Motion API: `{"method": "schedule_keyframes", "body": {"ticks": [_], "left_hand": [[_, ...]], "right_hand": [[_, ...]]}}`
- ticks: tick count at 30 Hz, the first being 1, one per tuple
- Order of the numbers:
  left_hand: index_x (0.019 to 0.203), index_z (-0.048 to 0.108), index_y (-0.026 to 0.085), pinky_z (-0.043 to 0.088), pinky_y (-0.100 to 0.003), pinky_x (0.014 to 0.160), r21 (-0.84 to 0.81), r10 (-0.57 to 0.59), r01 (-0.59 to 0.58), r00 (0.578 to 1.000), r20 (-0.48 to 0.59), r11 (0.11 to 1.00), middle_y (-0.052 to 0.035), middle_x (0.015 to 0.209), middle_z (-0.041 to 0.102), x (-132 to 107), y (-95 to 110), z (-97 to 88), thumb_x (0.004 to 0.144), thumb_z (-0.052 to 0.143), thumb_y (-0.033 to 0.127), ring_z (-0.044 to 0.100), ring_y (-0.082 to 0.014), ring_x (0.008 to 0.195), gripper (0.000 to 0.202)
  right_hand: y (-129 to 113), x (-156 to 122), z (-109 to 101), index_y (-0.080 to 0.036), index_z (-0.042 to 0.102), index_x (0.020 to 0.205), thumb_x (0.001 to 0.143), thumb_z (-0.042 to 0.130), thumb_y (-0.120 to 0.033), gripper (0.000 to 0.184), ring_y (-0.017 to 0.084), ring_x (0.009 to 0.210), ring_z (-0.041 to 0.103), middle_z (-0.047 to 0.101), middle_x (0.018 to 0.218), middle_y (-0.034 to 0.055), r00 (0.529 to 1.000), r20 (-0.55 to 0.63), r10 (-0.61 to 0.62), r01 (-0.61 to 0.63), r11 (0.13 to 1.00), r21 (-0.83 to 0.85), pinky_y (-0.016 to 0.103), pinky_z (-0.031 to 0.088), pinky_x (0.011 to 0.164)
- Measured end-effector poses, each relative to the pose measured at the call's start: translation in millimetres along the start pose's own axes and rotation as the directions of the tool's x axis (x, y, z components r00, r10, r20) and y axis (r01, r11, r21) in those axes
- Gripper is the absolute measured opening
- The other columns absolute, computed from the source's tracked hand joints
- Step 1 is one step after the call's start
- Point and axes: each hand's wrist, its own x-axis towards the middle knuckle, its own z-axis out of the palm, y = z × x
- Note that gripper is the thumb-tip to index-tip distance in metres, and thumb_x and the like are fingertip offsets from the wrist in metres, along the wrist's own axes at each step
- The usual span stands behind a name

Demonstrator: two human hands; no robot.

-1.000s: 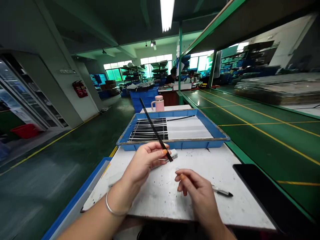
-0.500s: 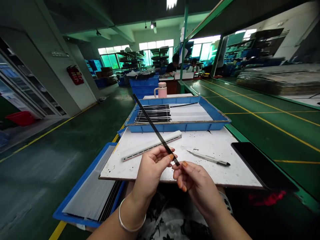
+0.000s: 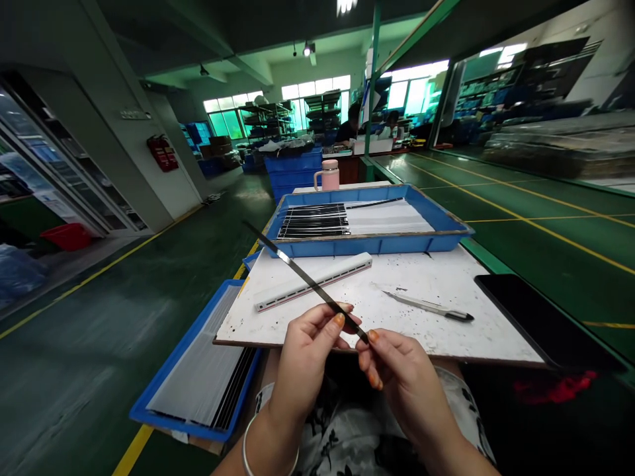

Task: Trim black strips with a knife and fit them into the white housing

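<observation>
My left hand [image 3: 310,344] pinches a long thin black strip [image 3: 292,267] near its lower end; the strip slants up and to the left over the white board [image 3: 397,311]. My right hand [image 3: 397,373] is closed, its thumb and forefinger at the strip's lower tip. Both hands hover over my lap at the board's near edge. A white slotted bar [image 3: 312,281] and a slim knife-like pen tool [image 3: 429,306] lie on the board.
A blue tray [image 3: 372,246] with several black strips and white sheets stands beyond the board. A second blue tray [image 3: 198,370] of sheets sits low at my left. A black tablet [image 3: 540,324] lies at right. A pink cup [image 3: 330,175] and two people are farther back.
My hands stayed together on the strip; its far end has tilted lower and to the left. The view shifted slightly, so the board appears a little higher.
</observation>
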Motion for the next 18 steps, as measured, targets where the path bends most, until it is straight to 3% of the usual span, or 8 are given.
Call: {"method": "schedule_keyframes", "body": {"ticks": [10,18], "left_hand": [[0.104,0.074,0.019,0.055,-0.027,0.070,-0.009,-0.057,0.057,0.998,-0.027,0.998,-0.0066,0.098,0.072,-7,-7,-8.7,0.086,0.073,0.039,0.064,-0.0130,0.069,0.027],[0.095,0.076,0.019,0.055,-0.024,0.068,0.014,0.029,-0.028,0.997,-0.073,1.000,-0.0064,0.096,0.074,-18,-12,-11.3,0.085,0.074,0.036,0.066,-0.0137,0.071,0.020]], "right_hand": [[5,-4,0,-0.014,0.074,0.081,0.087,0.070,-0.050,0.037,0.008,0.049,0.049,0.064,0.062,0.0038,0.998,0.034,-0.054,0.056,0.996,-0.062,0.022,0.035,0.049],[-1,-10,1,-0.015,0.071,0.077,0.088,0.068,-0.050,0.037,0.008,0.051,0.049,0.064,0.067,0.0045,0.996,0.083,0.023,-0.016,0.996,-0.090,0.020,0.036,0.048]]}}
